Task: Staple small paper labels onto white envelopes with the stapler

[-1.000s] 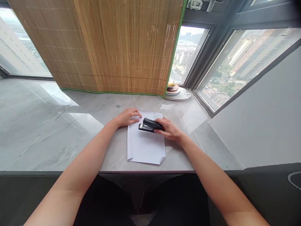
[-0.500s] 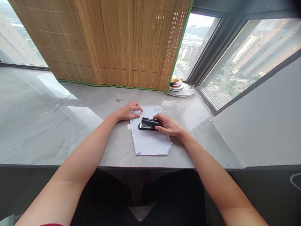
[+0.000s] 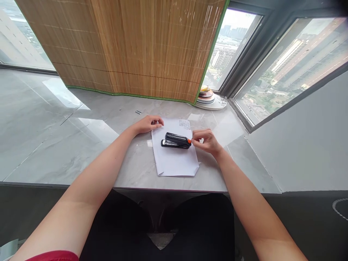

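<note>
A black stapler (image 3: 176, 140) with an orange rear end lies on a small stack of white paper (image 3: 176, 163), its top arm tilted up from its base. At that orange end, my right hand (image 3: 206, 141) closes thumb and forefinger in a pinch, the other fingers curled in. My left hand (image 3: 148, 124) rests at the upper left edge of the paper, fingers loosely bent and thumb apart from them, with nothing held. Printed or written lines show near the paper's top right, and its lower corners are creased.
Two short staple strips (image 3: 138, 112) lie beyond my left hand on the marble-look sill (image 3: 89, 156). A bamboo blind (image 3: 130, 50) hangs along the back. Stacked plates (image 3: 206, 98) stand in the corner by the window. A white wall (image 3: 304, 152) bounds the right side.
My right hand has slid back to the right, from around the stapler's body to its orange end. More of the stapler now shows. My left hand stays at the paper's edge.
</note>
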A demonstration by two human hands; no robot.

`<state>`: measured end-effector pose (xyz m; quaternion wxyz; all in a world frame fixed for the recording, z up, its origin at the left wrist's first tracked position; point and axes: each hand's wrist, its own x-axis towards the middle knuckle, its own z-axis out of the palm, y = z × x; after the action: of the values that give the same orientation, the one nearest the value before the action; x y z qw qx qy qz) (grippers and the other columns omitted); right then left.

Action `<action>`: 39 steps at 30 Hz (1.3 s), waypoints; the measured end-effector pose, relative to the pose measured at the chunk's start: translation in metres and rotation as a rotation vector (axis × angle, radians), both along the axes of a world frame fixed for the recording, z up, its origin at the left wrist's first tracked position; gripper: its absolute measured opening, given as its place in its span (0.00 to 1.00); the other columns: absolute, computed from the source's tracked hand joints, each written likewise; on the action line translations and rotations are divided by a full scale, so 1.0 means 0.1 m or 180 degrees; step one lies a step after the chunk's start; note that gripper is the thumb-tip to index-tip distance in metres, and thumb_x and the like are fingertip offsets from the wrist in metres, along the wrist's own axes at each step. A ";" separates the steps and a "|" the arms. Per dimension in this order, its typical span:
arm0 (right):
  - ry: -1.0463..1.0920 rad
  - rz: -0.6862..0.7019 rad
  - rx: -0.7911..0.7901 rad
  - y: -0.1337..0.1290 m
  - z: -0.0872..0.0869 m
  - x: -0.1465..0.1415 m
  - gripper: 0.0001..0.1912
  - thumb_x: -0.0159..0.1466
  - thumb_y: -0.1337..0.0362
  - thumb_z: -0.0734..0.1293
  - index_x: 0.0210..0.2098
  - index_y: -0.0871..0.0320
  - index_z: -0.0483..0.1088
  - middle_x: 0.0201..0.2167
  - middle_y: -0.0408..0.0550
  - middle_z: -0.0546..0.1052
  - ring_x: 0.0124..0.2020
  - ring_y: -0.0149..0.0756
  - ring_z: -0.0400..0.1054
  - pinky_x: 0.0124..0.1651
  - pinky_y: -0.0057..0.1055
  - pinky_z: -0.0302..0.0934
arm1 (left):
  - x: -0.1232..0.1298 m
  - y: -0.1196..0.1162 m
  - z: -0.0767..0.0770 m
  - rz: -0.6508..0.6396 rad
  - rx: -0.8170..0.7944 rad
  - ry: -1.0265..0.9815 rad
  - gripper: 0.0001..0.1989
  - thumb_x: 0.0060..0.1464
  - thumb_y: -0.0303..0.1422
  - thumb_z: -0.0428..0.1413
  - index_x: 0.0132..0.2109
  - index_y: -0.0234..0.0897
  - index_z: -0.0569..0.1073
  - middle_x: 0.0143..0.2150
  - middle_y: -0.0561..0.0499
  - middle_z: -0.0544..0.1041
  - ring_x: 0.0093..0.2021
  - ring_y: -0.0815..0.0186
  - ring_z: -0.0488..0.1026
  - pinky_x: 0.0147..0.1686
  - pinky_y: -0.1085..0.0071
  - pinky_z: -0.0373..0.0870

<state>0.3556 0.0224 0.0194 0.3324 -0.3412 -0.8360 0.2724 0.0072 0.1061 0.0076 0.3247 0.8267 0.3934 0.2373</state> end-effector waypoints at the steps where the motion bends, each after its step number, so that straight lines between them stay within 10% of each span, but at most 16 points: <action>1: -0.0028 0.0006 -0.0003 0.00 0.00 -0.01 0.18 0.64 0.59 0.65 0.19 0.52 0.58 0.22 0.43 0.58 0.26 0.35 0.51 0.33 0.38 0.47 | 0.00 0.00 0.00 0.0009 -0.0054 -0.0039 0.14 0.60 0.43 0.59 0.45 0.41 0.83 0.44 0.50 0.83 0.40 0.61 0.73 0.46 0.63 0.70; 7: -0.0054 0.0100 0.0130 0.00 -0.06 -0.04 0.21 0.63 0.63 0.63 0.22 0.52 0.46 0.23 0.41 0.53 0.27 0.34 0.45 0.34 0.37 0.42 | 0.02 0.03 0.03 0.0047 -0.0476 -0.0485 0.15 0.54 0.36 0.51 0.41 0.38 0.82 0.42 0.46 0.83 0.43 0.56 0.74 0.50 0.59 0.72; 12: 0.0332 -0.0160 0.0309 0.00 -0.08 -0.10 0.18 0.71 0.59 0.66 0.25 0.53 0.65 0.25 0.43 0.66 0.29 0.35 0.58 0.35 0.35 0.55 | 0.03 0.01 0.05 0.0119 -0.0542 -0.0442 0.15 0.52 0.35 0.52 0.41 0.37 0.81 0.42 0.47 0.83 0.42 0.56 0.73 0.50 0.60 0.71; 17: -0.0077 0.0248 0.0151 0.02 -0.13 -0.29 0.21 0.66 0.53 0.77 0.56 0.52 0.77 0.51 0.52 0.82 0.48 0.44 0.75 0.52 0.40 0.70 | 0.05 0.02 0.02 0.0241 -0.0388 -0.0507 0.15 0.51 0.35 0.52 0.38 0.38 0.82 0.39 0.47 0.82 0.42 0.57 0.73 0.47 0.61 0.71; 21: -0.0194 0.0155 0.0271 0.00 -0.22 -0.39 0.17 0.66 0.62 0.75 0.54 0.53 0.80 0.43 0.47 0.85 0.40 0.39 0.78 0.45 0.35 0.71 | 0.17 -0.02 0.06 0.0770 -0.0327 -0.1271 0.11 0.51 0.34 0.53 0.32 0.38 0.80 0.33 0.46 0.79 0.38 0.58 0.73 0.43 0.63 0.72; 27: 0.0461 -0.0399 0.1201 -0.07 -0.13 -0.33 0.14 0.70 0.65 0.74 0.55 0.52 0.81 0.45 0.49 0.87 0.43 0.42 0.82 0.48 0.39 0.77 | 0.53 -0.26 0.20 0.1116 -0.2133 -0.3832 0.13 0.62 0.40 0.55 0.42 0.37 0.79 0.44 0.39 0.84 0.47 0.54 0.82 0.51 0.57 0.80; 33: -0.0095 -0.0606 0.2369 0.00 -0.11 -0.31 0.20 0.74 0.73 0.68 0.60 0.47 0.81 0.52 0.49 0.87 0.55 0.46 0.82 0.61 0.49 0.77 | 0.82 -0.46 0.24 0.0800 -0.3429 -0.4122 0.24 0.75 0.48 0.49 0.52 0.32 0.78 0.56 0.31 0.84 0.48 0.53 0.85 0.50 0.57 0.83; 39: -0.0560 -0.0804 0.2782 -0.01 -0.16 -0.31 0.22 0.75 0.75 0.68 0.62 0.47 0.79 0.55 0.46 0.87 0.56 0.43 0.81 0.67 0.47 0.73 | 0.83 -0.46 0.29 0.1143 -0.3613 -0.4310 0.25 0.79 0.43 0.43 0.53 0.27 0.78 0.43 0.35 0.85 0.35 0.61 0.82 0.40 0.67 0.81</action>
<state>0.3241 0.0219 0.0029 0.4034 -0.2901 -0.8493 -0.1782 0.0905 0.0603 0.0365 0.8043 0.1514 0.2991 0.4906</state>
